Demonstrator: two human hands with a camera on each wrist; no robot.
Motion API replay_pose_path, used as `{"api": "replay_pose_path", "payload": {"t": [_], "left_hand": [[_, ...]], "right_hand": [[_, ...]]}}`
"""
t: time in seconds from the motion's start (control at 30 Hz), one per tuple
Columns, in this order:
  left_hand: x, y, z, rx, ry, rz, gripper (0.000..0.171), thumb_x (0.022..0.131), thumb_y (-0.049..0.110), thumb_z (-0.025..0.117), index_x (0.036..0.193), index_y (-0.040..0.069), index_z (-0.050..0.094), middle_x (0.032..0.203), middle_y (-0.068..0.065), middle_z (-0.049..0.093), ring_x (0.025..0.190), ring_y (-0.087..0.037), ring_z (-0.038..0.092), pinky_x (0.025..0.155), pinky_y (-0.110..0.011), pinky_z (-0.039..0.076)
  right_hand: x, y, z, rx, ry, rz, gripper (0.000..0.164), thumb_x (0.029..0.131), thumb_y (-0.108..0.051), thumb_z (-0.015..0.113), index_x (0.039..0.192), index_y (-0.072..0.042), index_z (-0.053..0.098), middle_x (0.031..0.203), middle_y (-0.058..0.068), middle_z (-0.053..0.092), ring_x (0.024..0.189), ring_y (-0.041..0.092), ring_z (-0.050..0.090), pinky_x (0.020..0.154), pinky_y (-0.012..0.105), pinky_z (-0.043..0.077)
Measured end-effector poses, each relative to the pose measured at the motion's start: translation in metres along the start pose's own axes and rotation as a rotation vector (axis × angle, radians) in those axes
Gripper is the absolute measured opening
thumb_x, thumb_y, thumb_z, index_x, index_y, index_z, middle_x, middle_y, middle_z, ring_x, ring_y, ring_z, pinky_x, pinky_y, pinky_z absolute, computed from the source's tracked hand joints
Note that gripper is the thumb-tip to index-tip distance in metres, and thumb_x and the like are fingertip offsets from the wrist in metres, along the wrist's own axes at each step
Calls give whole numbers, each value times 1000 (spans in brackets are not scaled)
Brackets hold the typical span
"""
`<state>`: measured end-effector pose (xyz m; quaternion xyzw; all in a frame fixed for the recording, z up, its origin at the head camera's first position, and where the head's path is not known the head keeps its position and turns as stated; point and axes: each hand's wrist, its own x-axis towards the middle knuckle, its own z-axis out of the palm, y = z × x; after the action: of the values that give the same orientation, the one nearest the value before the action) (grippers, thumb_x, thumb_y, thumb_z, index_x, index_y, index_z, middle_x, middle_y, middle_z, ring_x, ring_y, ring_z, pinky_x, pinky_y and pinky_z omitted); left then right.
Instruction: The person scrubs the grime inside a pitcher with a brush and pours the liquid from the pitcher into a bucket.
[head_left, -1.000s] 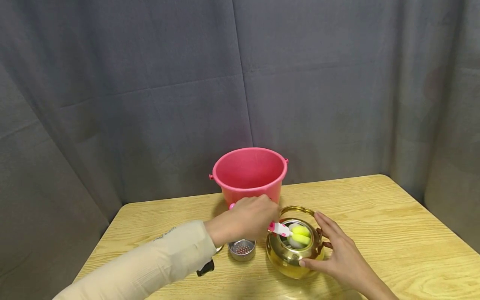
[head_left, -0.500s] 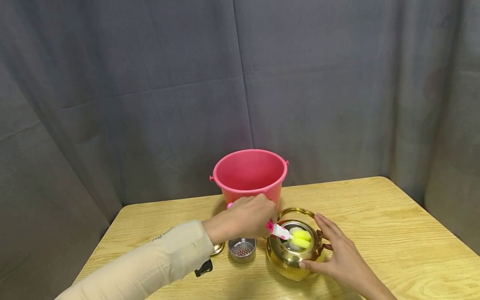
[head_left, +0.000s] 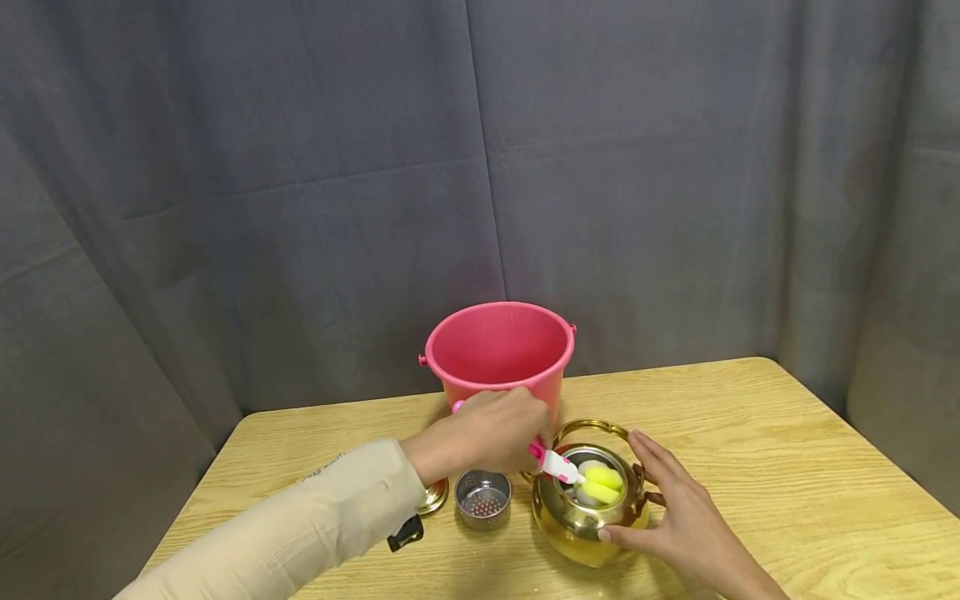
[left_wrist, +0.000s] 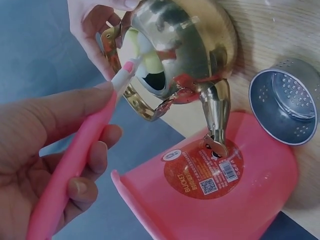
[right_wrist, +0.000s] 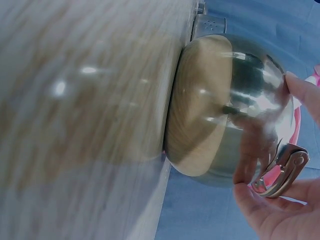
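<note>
A sponge brush with a pink-and-white handle (left_wrist: 82, 142) is gripped in my left hand (head_left: 487, 429). Its yellow-and-white sponge head (head_left: 602, 483) sits in the round mouth of a shiny gold kettle (head_left: 573, 529), partly hidden by the rim. Standing upright on the table, the kettle has its spout (left_wrist: 216, 105) towards the bucket. My right hand (head_left: 678, 517) holds the kettle's right side: the thumb lies on the near shoulder, the other fingers by the base of the raised gold handle (head_left: 592, 425). A small metal strainer (head_left: 483, 500) stands left of the kettle.
Behind the kettle stands a pink bucket (head_left: 551, 392) with a red label (left_wrist: 202, 167). A gold lid (head_left: 433, 497) lies left of the strainer, partly covered by my left arm. Grey curtain (head_left: 375, 208) hangs behind the wooden table (head_left: 780, 450).
My left hand has shifted slightly left with the brush, and the sponge head has tilted a little in the kettle's mouth. More of the lid and spout shows. The right hand keeps its hold.
</note>
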<state>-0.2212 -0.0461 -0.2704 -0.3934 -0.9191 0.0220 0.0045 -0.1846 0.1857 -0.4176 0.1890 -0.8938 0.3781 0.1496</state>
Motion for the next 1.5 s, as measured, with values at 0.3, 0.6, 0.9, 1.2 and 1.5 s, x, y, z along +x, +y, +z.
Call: {"api": "replay_pose_path", "payload": {"t": [0.3,0.6,0.9,1.2,1.5], "left_hand": [[3,-5,-3,22,-18,70,21,79,10,76,66,24,66,51,12,43,56,-7,40,47,-20,30],[3,-8,-6,3,-81,68,23,79,11,77,65,25,65,51,11,40,56,-7,39,47,-21,30],[11,-13,-12,3,-160,50,10,80,17,81,80,26,75,61,11,52,69,-7,48,53,-23,39],[16,-15,-18,51,-186,87,12,79,16,81,79,27,76,60,11,50,69,-8,47,52,-24,38],[21,-13,-24,73,-216,127,17,80,9,78,75,25,74,68,12,54,73,-7,49,55,-24,41]], "right_hand": [[0,0,-1,3,2,1,109,66,-54,84,148,-2,35,149,18,34,118,39,53,81,40,53],[0,-1,0,11,1,-2,108,66,-52,85,148,-3,35,150,18,33,118,39,53,82,40,53],[0,-2,0,6,4,0,109,65,-52,86,148,-2,36,149,18,34,118,39,52,81,40,53],[1,-3,0,0,10,-7,109,64,-52,86,148,-2,36,149,17,34,118,38,53,81,40,53],[1,-4,0,-3,-7,11,110,64,-54,85,148,-2,35,149,17,34,119,39,51,80,41,54]]}}
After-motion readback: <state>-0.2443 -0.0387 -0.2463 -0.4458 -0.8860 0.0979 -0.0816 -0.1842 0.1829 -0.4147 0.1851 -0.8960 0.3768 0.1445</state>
